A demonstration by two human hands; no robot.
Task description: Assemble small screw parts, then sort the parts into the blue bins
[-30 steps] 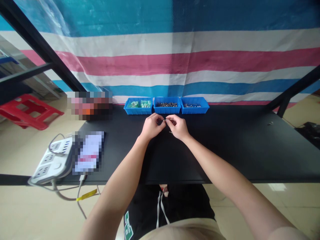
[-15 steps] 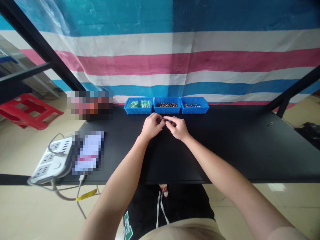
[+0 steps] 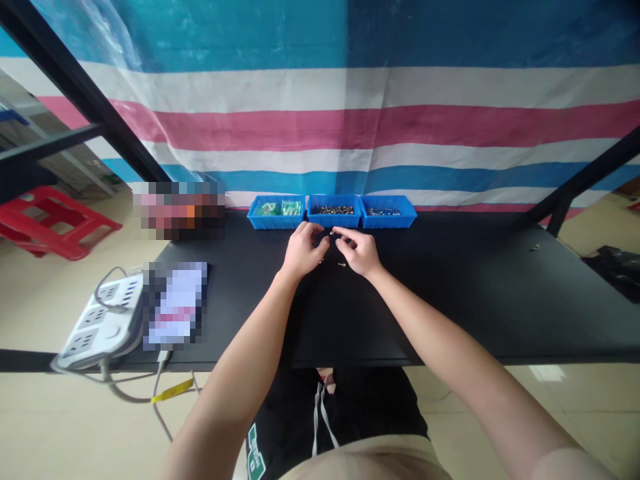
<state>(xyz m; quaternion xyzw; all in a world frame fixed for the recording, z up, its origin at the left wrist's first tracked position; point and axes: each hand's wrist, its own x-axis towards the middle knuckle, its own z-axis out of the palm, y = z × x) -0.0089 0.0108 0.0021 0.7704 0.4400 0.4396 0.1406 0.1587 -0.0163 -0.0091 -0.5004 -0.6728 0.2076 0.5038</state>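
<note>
My left hand [image 3: 303, 250] and my right hand [image 3: 359, 253] are close together above the black table, just in front of the blue bins. The left fingers curve with a gap between thumb and index finger, nothing visible in them. On the right, the index finger stretches out apart from the thumb. A small shiny metal piece [image 3: 332, 233] is at that index fingertip; whether it lies on the table I cannot tell. Below my right hand lies a small screw-like piece [image 3: 342, 265]. Another small brass-coloured piece [image 3: 321, 261] shows beside my left thumb, partly hidden.
Three blue bins stand behind my hands: one with green-and-white packets [image 3: 291, 208], one with many small metal parts [image 3: 334, 210], one with silvery parts [image 3: 384, 212]. A power strip [image 3: 103, 320] and a blurred-out phone-like slab [image 3: 177, 303] lie left. A small piece [image 3: 535, 248] lies far right.
My fingertips, which met before, have come apart, the right hand shifting slightly right. A small metal piece now shows between the hands, and the screw-like piece below is more exposed.
</note>
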